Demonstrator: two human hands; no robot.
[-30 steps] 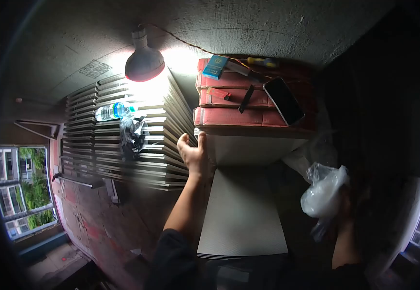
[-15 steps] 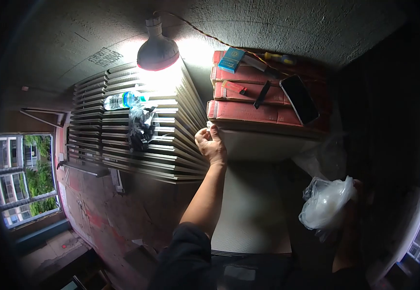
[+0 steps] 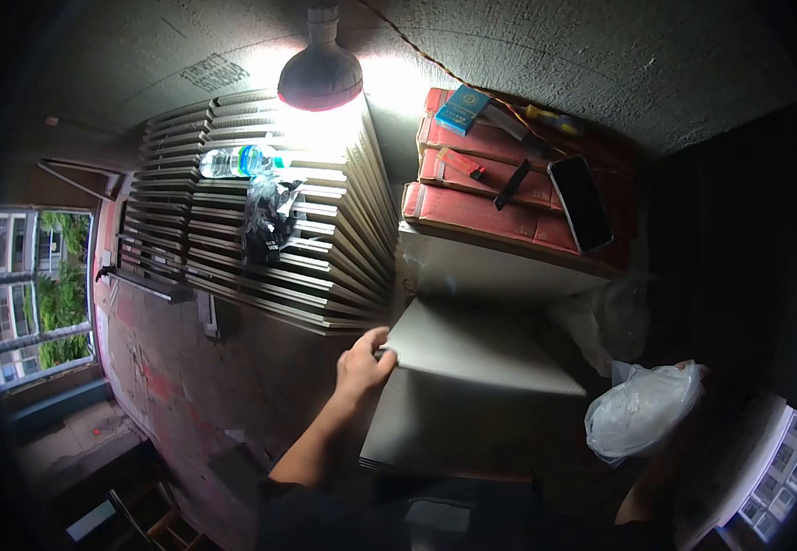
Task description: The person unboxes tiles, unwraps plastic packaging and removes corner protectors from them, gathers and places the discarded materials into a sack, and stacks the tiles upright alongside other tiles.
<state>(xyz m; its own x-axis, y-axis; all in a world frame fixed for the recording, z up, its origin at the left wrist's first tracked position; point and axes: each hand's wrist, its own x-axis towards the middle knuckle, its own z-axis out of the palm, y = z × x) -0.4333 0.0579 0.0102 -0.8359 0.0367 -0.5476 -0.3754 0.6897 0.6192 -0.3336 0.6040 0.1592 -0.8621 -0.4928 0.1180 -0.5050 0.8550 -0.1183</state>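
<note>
While the head view shows the left hand point(image 3: 358, 372) at the near-left corner of a pale grey, flat rectangular sheet point(image 3: 481, 342), that sheet's near edge looks raised above a dark-shaded stack of similar grey sheets point(image 3: 449, 432). Handling it well probably calls for a firm hold close to the corner and an even tilt, since the right corner seems unsupported and could knock the stack. Good clearance matters too from the puffed, translucent white plastic bag point(image 3: 642, 413) just to the right.

Left thumb and forefinger appear pinched on the sheet's corner, the other fingers curled, the forearm slanting in from the near left. On the near right, the right forearm point(image 3: 642, 498) angles up toward the bag; the right hand is lost in the dark behind it, so I cannot tell whether its fingers are spread or pressed together.
</note>
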